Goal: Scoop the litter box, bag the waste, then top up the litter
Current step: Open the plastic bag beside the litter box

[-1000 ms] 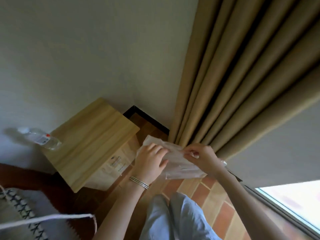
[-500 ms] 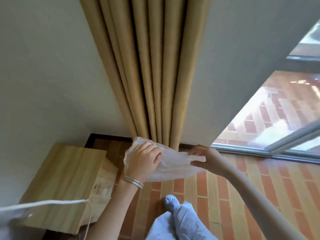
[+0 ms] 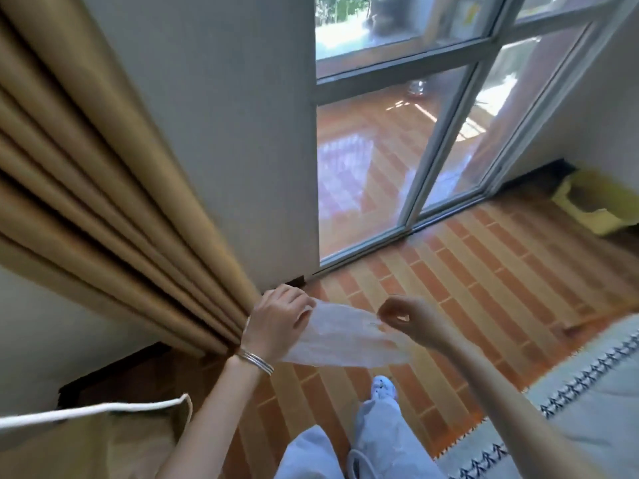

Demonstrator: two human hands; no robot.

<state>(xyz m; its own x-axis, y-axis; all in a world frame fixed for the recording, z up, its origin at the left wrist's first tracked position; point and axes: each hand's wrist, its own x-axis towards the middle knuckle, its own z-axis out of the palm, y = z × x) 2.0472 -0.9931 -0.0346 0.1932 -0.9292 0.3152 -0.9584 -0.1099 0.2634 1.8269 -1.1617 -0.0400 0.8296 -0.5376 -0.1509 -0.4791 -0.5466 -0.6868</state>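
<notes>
A thin translucent plastic bag (image 3: 342, 337) hangs stretched between both hands, above the brick-pattern floor. My left hand (image 3: 276, 319), with silver bangles on the wrist, grips the bag's left end. My right hand (image 3: 404, 316) pinches the bag's upper right edge between thumb and fingers. A yellow litter box (image 3: 594, 202) stands on the floor at the far right, by the wall corner; its inside is blurred.
Tan curtains (image 3: 103, 188) hang at the left. A glass door (image 3: 415, 150) with a grey frame is ahead. A pale rug (image 3: 587, 392) with a dark patterned border lies at the right. A white cord (image 3: 93, 409) crosses a brown bag at lower left.
My view has swung right, from the wooden side table and curtain to the glass door and litter box. Both hands still hold the bag; they have drawn further apart.
</notes>
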